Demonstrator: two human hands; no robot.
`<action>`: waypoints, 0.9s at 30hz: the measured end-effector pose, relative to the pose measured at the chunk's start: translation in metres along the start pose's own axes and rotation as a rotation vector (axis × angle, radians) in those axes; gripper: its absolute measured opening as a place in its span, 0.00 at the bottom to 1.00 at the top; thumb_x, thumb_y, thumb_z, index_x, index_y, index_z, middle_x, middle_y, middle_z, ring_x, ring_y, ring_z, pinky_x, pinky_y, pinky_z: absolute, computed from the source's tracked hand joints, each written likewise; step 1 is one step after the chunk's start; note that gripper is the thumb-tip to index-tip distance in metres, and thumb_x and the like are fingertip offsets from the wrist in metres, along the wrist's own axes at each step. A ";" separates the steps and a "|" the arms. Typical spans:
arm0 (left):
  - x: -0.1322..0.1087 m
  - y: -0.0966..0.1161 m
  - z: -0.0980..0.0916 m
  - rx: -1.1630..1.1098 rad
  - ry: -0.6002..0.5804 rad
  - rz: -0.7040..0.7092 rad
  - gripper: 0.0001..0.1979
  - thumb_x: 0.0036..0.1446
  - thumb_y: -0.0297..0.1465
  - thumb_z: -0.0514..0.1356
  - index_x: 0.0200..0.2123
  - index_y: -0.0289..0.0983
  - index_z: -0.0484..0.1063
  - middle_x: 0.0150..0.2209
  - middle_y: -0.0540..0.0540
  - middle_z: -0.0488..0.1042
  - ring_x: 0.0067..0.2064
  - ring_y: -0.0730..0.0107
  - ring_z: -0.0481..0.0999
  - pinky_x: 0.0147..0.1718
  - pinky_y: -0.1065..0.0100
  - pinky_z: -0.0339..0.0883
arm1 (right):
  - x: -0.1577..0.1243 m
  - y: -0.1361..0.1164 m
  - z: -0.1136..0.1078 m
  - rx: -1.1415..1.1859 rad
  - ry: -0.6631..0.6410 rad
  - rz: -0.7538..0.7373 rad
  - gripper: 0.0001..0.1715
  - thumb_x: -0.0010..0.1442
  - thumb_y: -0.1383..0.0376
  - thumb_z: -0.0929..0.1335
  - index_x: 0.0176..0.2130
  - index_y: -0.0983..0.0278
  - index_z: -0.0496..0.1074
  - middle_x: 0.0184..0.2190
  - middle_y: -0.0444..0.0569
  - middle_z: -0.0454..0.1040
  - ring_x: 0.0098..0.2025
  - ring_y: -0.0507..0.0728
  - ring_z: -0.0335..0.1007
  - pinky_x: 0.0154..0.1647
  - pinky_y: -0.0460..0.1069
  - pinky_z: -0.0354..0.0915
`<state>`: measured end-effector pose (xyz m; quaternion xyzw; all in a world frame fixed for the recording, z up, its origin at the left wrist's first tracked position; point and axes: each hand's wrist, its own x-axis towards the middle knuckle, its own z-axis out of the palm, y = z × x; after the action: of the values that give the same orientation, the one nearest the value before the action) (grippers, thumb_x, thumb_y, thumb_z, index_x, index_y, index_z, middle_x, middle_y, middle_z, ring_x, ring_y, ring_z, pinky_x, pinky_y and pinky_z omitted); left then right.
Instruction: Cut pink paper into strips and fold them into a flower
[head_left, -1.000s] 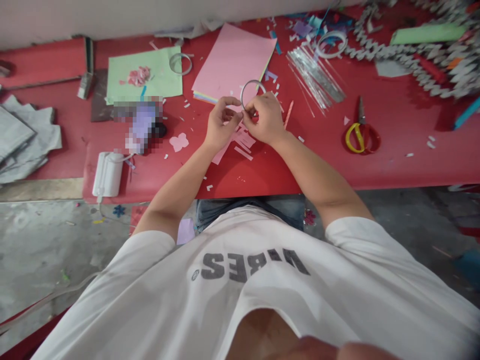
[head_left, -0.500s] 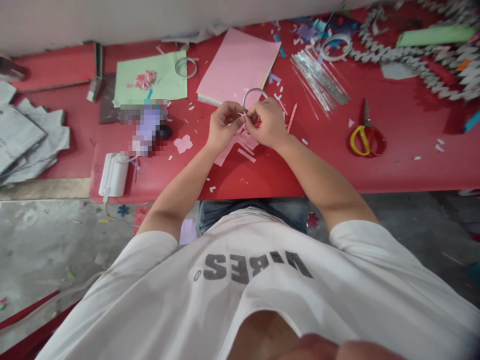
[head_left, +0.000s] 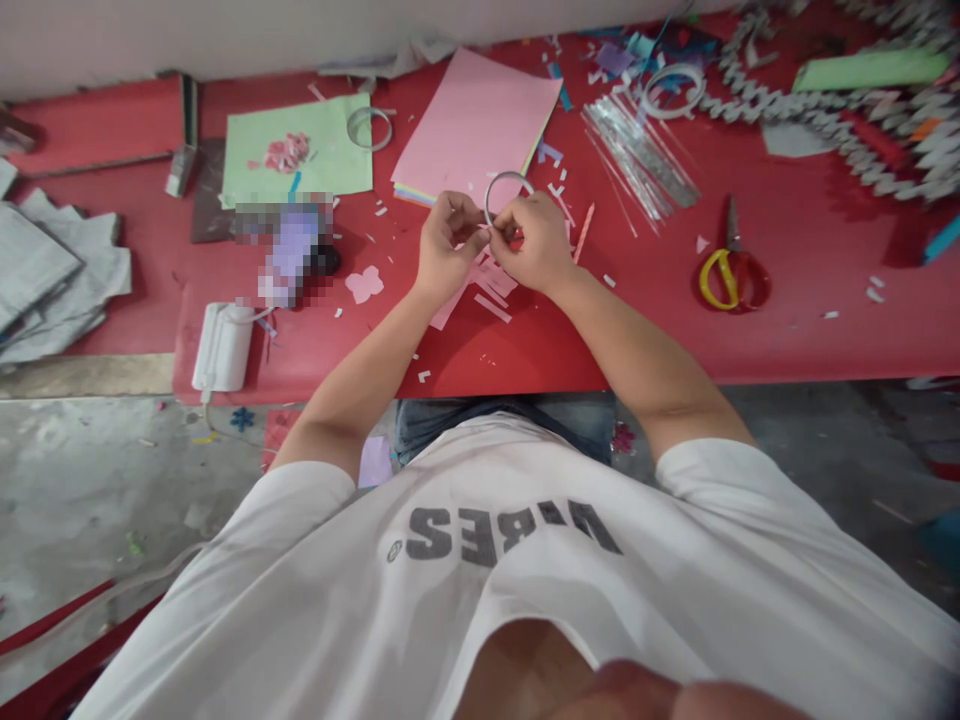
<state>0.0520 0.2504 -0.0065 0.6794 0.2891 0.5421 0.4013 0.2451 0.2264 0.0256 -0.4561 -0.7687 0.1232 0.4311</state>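
Observation:
My right hand (head_left: 534, 238) is closed round the near side of a thin ring-shaped roll of tape (head_left: 501, 178), which stands up past the fingers. My left hand (head_left: 448, 245) has its thumb and fingertips pinched together at the roll's left edge, close against the right fingertips. Whether a loose tape end lies between them is too small to see. Under both hands lie pink paper strips (head_left: 491, 305). A pink paper stack (head_left: 476, 125) is just beyond them. To the right of my right hand is a slim pink stick (head_left: 584, 232).
Scissors (head_left: 731, 265) lie on the red table (head_left: 825, 330) at right, below clear plastic strips (head_left: 641, 160) and another tape roll (head_left: 673, 90). At left are a green sheet (head_left: 255, 140) with pink scraps, a white power bank (head_left: 223, 348), a pink paper flower (head_left: 364, 284) and newspapers (head_left: 45, 270).
My view has shifted slightly. Both hands stay at the roll of tape with their fingertips together, and their grip looks almost the same.

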 end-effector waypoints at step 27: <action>-0.005 0.012 0.010 0.134 0.081 0.061 0.27 0.74 0.59 0.64 0.62 0.47 0.80 0.50 0.42 0.85 0.54 0.54 0.89 0.61 0.51 0.83 | 0.000 0.005 0.001 -0.051 0.037 -0.003 0.21 0.76 0.43 0.69 0.41 0.54 0.72 0.33 0.49 0.79 0.42 0.67 0.79 0.62 0.71 0.73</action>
<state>0.0600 0.2377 -0.0003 0.6908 0.3199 0.5606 0.3260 0.2476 0.2291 0.0220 -0.4678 -0.7643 0.0946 0.4336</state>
